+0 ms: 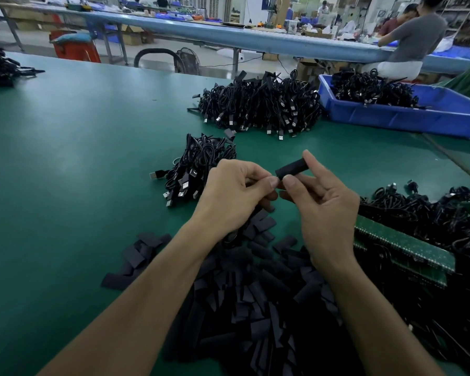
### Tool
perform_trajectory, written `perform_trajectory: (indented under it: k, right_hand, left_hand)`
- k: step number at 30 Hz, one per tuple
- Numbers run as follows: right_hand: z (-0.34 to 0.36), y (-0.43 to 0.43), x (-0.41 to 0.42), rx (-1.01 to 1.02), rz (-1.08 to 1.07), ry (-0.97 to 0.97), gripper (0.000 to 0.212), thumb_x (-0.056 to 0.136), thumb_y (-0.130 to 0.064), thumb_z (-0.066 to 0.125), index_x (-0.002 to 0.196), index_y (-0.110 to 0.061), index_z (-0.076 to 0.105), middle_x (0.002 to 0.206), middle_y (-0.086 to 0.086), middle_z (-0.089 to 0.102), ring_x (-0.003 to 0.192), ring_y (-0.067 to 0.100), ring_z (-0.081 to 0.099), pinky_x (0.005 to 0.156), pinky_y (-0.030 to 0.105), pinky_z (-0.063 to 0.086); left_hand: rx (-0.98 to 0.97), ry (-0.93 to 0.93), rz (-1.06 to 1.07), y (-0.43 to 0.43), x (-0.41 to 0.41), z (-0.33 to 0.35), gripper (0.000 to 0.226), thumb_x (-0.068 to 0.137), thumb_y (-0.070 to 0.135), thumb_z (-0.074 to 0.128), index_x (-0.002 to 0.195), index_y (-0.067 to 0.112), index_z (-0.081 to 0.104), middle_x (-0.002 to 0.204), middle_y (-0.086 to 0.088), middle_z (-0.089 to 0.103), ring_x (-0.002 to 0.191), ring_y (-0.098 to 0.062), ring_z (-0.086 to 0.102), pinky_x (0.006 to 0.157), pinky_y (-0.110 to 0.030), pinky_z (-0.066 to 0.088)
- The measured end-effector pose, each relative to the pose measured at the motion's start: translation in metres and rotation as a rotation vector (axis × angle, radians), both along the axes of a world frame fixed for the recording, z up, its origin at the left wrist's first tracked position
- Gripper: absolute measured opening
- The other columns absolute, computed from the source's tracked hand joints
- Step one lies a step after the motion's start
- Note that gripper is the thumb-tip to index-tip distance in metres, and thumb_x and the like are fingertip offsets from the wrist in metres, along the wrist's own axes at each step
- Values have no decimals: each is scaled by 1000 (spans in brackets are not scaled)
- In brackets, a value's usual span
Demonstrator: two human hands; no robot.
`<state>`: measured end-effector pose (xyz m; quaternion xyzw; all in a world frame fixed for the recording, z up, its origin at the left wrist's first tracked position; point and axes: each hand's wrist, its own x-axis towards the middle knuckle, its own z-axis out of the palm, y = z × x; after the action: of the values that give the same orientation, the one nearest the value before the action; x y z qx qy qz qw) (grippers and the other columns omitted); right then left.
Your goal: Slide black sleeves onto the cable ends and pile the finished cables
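My right hand (320, 202) pinches a black sleeve (292, 167) between thumb and forefinger, above the green table. My left hand (234, 191) pinches a cable end right at the sleeve's near opening; the end itself is mostly hidden by my fingers. Below my forearms lies a heap of loose black sleeves (255, 294). A small pile of coiled black cables (198, 166) with USB plugs sits just left of my left hand. A bigger cable pile (261, 104) lies farther back.
A blue bin (418, 118) with more cables stands at the back right. Tangled cables (423, 215) and a green circuit-board strip (399, 242) lie at my right. Another dark pile (0, 66) sits far left. A person (413, 36) sits at a bench behind.
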<state>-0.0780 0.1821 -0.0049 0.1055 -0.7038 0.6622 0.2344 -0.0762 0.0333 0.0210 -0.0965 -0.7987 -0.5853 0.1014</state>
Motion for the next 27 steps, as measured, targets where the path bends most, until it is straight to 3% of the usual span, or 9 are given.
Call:
perform_trajectory:
  k: [5,11,16,19,27]
  right_hand:
    - [3,1,1,-32,37,30,46,91,-16,72,124,-45,59,98,-6,77,93,19,74,89,39,59]
    - [5,0,0,-60,63,25,45,92,-13,71,124,-42,61,95,-6,78,90,16,75,88,33,59]
    - [13,5,1,-76,87,34,40,95,-11,66,121,-41,65,89,-2,78,84,15,74,79,26,59]
    - [16,6,3,-64,89,52,42,94,-11,67,123,-42,62,87,-1,78,82,16,75,77,23,58]
    - [20,0,6,-146,54,20,35,92,-6,69,110,-36,66,83,-3,77,79,11,73,69,17,56]
  left_hand:
    - [11,35,-5,1,1,0,9,93,13,70,88,10,77,71,0,75,61,-13,72,66,-24,59]
    - [40,48,4,5,2,0,8,92,12,71,88,9,77,72,-2,75,63,-16,72,66,-27,60]
    - [58,56,-16,10,3,1,7,92,11,71,86,11,76,70,-2,75,61,-13,71,60,-17,53]
    - [78,48,-30,9,3,2,7,92,13,71,87,12,76,71,-2,75,63,-15,73,62,-19,55]
    - [87,99,-15,10,3,2,6,92,16,72,88,13,76,73,-1,74,66,-13,72,60,-16,54]
